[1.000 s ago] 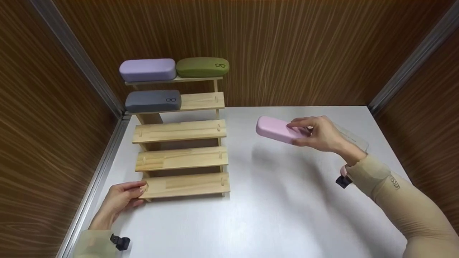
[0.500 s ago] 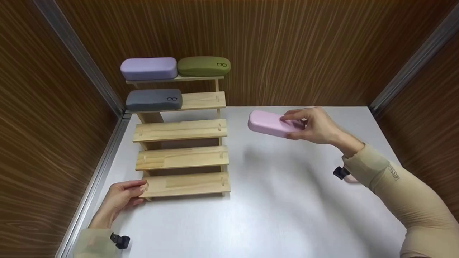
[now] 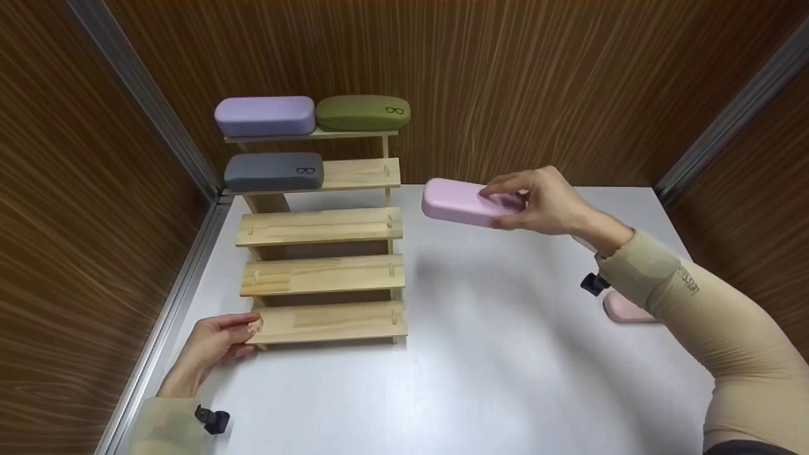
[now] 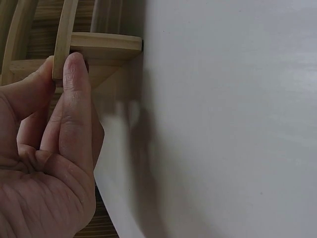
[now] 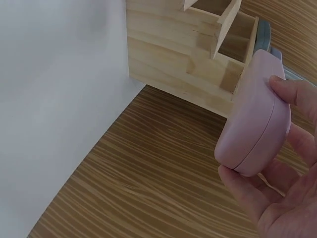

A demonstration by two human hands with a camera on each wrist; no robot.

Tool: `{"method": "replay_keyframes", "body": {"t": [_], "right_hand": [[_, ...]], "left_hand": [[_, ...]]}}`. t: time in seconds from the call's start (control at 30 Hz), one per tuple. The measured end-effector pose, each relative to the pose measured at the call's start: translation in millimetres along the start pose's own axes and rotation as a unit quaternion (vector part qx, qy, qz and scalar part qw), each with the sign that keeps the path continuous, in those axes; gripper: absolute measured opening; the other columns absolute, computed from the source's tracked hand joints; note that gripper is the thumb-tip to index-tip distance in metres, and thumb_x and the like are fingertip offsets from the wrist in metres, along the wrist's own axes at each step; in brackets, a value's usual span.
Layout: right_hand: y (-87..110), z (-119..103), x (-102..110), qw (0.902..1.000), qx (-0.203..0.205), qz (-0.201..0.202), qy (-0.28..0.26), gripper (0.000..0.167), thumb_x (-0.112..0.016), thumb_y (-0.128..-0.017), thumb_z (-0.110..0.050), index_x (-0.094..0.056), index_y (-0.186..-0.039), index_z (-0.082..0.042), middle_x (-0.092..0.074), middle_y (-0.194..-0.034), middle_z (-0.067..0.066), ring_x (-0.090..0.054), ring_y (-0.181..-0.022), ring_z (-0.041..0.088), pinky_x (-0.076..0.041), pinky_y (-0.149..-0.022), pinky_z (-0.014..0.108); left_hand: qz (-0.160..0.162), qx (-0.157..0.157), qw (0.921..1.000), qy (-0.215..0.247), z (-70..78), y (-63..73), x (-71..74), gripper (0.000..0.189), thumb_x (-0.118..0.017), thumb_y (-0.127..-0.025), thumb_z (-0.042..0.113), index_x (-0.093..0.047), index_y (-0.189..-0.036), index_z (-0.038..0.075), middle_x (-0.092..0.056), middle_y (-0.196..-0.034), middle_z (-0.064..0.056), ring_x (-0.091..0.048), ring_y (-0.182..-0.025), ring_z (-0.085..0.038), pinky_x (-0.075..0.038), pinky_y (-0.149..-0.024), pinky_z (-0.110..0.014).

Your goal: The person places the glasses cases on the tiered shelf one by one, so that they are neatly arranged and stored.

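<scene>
My right hand [image 3: 543, 202] grips a pink glasses case [image 3: 458, 201] by its right end, holding it in the air right of the wooden tiered rack [image 3: 341, 322]. In the right wrist view the closed pink case [image 5: 252, 114] shows its seam, with thumb and fingers around it. At the rack's lowest shelf, my left hand [image 3: 212, 344] pinches the left end; the left wrist view shows the shelf edge [image 4: 63, 44] between thumb and fingers. On the top shelf sit a lilac case [image 3: 265, 117] and an olive green case [image 3: 363, 114]. A grey-blue case [image 3: 275, 172] lies on the left of the second shelf.
Another pale pink case [image 3: 626, 308] lies on the white table [image 3: 480, 379], partly hidden behind my right forearm. Wood-grain panels [image 3: 505, 82] wall in the table at the back and both sides. Three lower shelves [image 3: 322, 226] carry no cases.
My right hand has carried the pink glasses case left and up, closer to the rack. More of the pale pink case on the table now shows. The left hand keeps its hold.
</scene>
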State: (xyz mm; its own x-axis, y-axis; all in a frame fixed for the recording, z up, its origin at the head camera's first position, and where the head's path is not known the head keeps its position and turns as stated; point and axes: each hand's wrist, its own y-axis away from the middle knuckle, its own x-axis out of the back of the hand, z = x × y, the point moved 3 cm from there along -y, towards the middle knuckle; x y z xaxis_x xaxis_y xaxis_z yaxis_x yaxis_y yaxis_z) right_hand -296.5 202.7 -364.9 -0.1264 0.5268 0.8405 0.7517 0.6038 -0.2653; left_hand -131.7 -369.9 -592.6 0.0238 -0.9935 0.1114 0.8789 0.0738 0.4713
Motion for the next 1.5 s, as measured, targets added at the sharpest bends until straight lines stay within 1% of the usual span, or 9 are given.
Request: {"method": "replay_keyframes", "body": {"t": [0.17,0.37,0.5,0.7,0.97,1.2,1.27,1.4,1.5], "right_hand": [[-14.1,-9,4,0.9998,0.011,-0.009,0.012,0.043,-0.098,-0.085,-0.012,-0.087,-0.127,-0.012,-0.082,-0.133,0.018,-0.081,-0.105,0.031,-0.049,-0.072,0.014],[-31.7,-18,5,0.9992,0.021,-0.024,0.023,0.043,-0.096,-0.087,-0.014,-0.086,-0.128,-0.012,-0.082,-0.133,0.017,-0.081,-0.104,0.029,-0.052,-0.075,0.017],[-43.7,-25,4,0.9989,0.023,-0.036,0.018,0.044,-0.096,-0.087,-0.013,-0.085,-0.130,-0.011,-0.082,-0.135,0.015,-0.080,-0.103,0.028,-0.054,-0.077,0.018],[-59.7,-32,-2,0.9983,0.033,-0.047,0.009,0.044,-0.096,-0.087,-0.014,-0.085,-0.129,-0.012,-0.085,-0.129,0.011,-0.079,-0.100,0.024,-0.056,-0.080,0.020],[-79.5,-40,-8,0.9978,0.030,-0.059,-0.002,0.044,-0.094,-0.087,-0.016,-0.085,-0.130,-0.013,-0.085,-0.127,0.009,-0.079,-0.098,0.023,-0.056,-0.081,0.020],[-97.4,-47,-16,0.9972,0.028,-0.068,-0.011,0.044,-0.094,-0.087,-0.018,-0.085,-0.130,-0.012,-0.085,-0.127,0.010,-0.079,-0.101,0.023,-0.060,-0.087,0.030],[-102.4,-49,-18,0.9971,0.029,-0.069,-0.012,0.045,-0.094,-0.088,-0.019,-0.085,-0.131,-0.012,-0.085,-0.126,0.010,-0.077,-0.100,0.022,-0.059,-0.085,0.028],[-111.8,-52,-21,0.9974,0.029,-0.064,-0.014,0.045,-0.093,-0.087,-0.018,-0.085,-0.131,-0.013,-0.086,-0.123,0.010,-0.074,-0.095,0.020,-0.053,-0.079,0.019],[-118.5,-53,-24,0.9976,0.025,-0.061,-0.020,0.046,-0.093,-0.086,-0.017,-0.085,-0.131,-0.014,-0.087,-0.121,0.010,-0.073,-0.093,0.020,-0.051,-0.076,0.015]], "left_hand": [[0.001,0.003,1.0000,-0.003,-0.4,1.5,-1.5,0.037,-0.077,-0.104,0.004,-0.077,-0.141,0.005,-0.078,-0.116,0.011,-0.075,-0.097,-0.003,-0.072,-0.082,-0.024],[0.000,0.004,1.0000,-0.003,-1.2,3.9,-2.6,0.037,-0.077,-0.104,0.003,-0.077,-0.141,0.004,-0.081,-0.113,0.013,-0.076,-0.096,-0.002,-0.072,-0.080,-0.023],[-0.002,0.005,1.0000,0.002,-2.3,4.9,-3.4,0.036,-0.077,-0.104,0.003,-0.078,-0.140,0.004,-0.082,-0.110,0.014,-0.076,-0.095,-0.001,-0.072,-0.079,-0.022],[-0.002,0.003,1.0000,0.006,-2.7,5.6,-3.9,0.036,-0.076,-0.104,0.001,-0.078,-0.139,0.003,-0.082,-0.107,0.015,-0.077,-0.093,-0.003,-0.072,-0.080,-0.023],[0.005,0.002,1.0000,0.004,-4.4,4.9,-3.6,0.034,-0.078,-0.103,0.002,-0.079,-0.138,0.003,-0.080,-0.110,0.014,-0.076,-0.092,-0.003,-0.072,-0.078,-0.022],[0.008,-0.002,1.0000,0.004,-4.1,3.6,-4.9,0.040,-0.079,-0.103,0.003,-0.074,-0.143,-0.002,-0.080,-0.112,0.014,-0.076,-0.092,-0.002,-0.072,-0.079,-0.023],[0.005,-0.002,1.0000,0.007,-3.9,3.6,-5.2,0.041,-0.078,-0.103,0.003,-0.073,-0.144,-0.002,-0.080,-0.111,0.014,-0.076,-0.092,-0.002,-0.072,-0.079,-0.023],[-0.001,-0.002,1.0000,0.007,-2.7,4.9,-7.1,0.040,-0.078,-0.104,0.004,-0.074,-0.144,-0.001,-0.081,-0.110,0.014,-0.077,-0.092,-0.002,-0.072,-0.079,-0.022],[0.001,-0.001,1.0000,0.003,-2.2,6.1,-8.1,0.041,-0.079,-0.104,0.004,-0.074,-0.144,0.000,-0.082,-0.111,0.013,-0.078,-0.092,-0.002,-0.072,-0.078,-0.022]]}}
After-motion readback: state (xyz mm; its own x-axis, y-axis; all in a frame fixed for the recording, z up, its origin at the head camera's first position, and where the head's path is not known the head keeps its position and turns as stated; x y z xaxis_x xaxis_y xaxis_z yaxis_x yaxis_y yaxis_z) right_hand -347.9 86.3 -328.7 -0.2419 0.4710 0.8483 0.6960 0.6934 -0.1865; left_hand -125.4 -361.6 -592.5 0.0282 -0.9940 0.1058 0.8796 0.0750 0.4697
